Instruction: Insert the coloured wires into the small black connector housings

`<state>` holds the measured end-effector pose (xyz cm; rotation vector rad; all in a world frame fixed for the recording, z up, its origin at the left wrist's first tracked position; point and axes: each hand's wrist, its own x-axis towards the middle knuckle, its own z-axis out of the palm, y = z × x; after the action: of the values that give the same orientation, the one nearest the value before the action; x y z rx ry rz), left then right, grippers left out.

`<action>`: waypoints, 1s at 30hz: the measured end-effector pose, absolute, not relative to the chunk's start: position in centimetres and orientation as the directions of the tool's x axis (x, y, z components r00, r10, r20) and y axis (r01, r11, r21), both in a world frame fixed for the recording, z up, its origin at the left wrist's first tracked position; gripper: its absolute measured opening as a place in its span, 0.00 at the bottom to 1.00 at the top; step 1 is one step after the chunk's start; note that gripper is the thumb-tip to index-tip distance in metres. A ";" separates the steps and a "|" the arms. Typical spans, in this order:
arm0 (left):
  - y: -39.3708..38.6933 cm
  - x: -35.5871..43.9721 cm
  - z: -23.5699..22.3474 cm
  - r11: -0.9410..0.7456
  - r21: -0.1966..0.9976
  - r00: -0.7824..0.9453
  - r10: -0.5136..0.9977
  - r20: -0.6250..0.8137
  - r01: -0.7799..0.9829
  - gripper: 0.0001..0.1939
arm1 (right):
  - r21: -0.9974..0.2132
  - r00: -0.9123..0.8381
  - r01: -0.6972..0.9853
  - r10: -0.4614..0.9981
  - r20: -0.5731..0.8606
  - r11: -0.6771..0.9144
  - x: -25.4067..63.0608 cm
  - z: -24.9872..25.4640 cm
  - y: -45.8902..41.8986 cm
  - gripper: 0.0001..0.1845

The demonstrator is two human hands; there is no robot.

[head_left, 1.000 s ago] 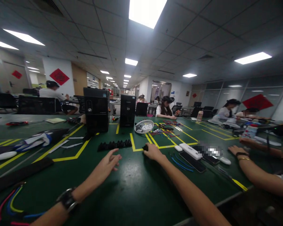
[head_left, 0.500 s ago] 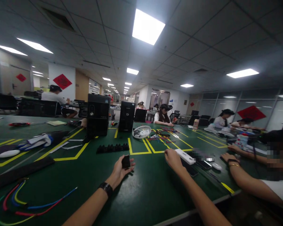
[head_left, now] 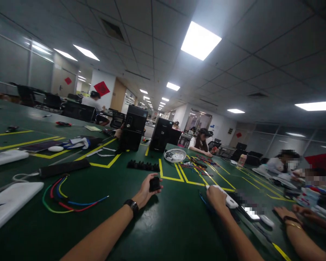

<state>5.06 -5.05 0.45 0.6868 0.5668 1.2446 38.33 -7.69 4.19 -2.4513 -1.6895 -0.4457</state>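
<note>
My left hand (head_left: pixel 150 189) is closed around a small black block (head_left: pixel 154 184), held palm up above the green table, a dark watch on its wrist. Just beyond it a row of black toothed pieces (head_left: pixel 143 165) lies on the table. My right hand (head_left: pixel 216 197) has its fingers curled down over the near-left end of a long white device (head_left: pixel 229 199). Its fingertips are hidden, so I cannot see what they grip. A thin blue curved line (head_left: pixel 202 197) shows below that hand; whether it touches the fingers is unclear.
Two black boxes (head_left: pixel 133 132) stand at the back. A white basket (head_left: pixel 175 156) sits beside tangled wires (head_left: pixel 197 165). Coloured wires (head_left: pixel 70 203) and a white power strip (head_left: pixel 12 203) lie left. A co-worker's hand (head_left: pixel 284 214) rests at right, near a white mouse (head_left: pixel 266 221).
The view has swung left and tilted, so everything sits further right. My left hand has turned the black block slightly, its fingers more curled. My right hand has shifted a little over the white device.
</note>
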 end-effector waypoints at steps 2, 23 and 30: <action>-4.3 5.1 0.3 0.150 0.712 0.191 0.981 -0.023 -0.686 0.13 | 0.046 0.264 0.953 0.892 0.368 -0.301 36.6 5.1 -7.2 0.14; 0.3 5.3 -1.1 -0.058 0.753 -0.092 0.996 -0.004 -0.655 0.14 | -0.465 -0.158 0.738 0.796 0.585 0.489 18.5 0.6 -4.7 0.08; 0.3 5.1 -1.4 -0.059 0.780 -0.074 0.997 0.017 -0.624 0.20 | -0.471 -0.200 0.715 0.797 0.570 0.516 18.0 0.2 -5.0 0.09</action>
<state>5.07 0.30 -1.35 0.6915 0.7193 1.5304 18.01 -5.00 0.18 -1.2370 -1.9544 0.1288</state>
